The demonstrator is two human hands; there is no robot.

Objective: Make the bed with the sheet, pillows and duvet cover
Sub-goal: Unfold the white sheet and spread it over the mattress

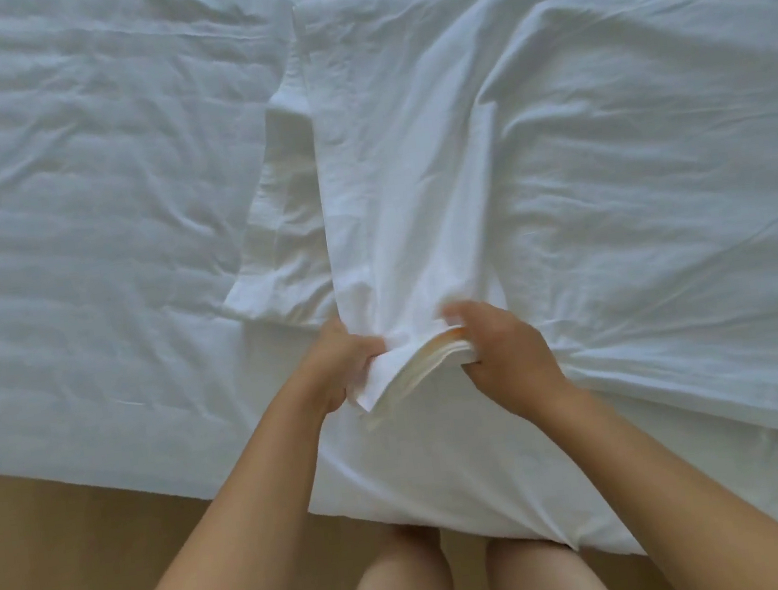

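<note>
Rumpled white sheet (pixel 73 211), tan floor (pixel 63 531) beneath; left hand (pixel 342 369) and right hand (pixel 507 358) tight around folded cloth (pixel 398 225).

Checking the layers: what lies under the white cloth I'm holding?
The wrinkled sheet shows around the cloth, whose near end the left hand and right hand grip. Whatever lies directly beneath is covered.

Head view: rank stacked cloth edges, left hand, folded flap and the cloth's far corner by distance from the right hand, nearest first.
1. stacked cloth edges: in the right hand grip.
2. left hand: across the stack, leftward.
3. folded flap: upper left.
4. far corner: top of frame.
</note>
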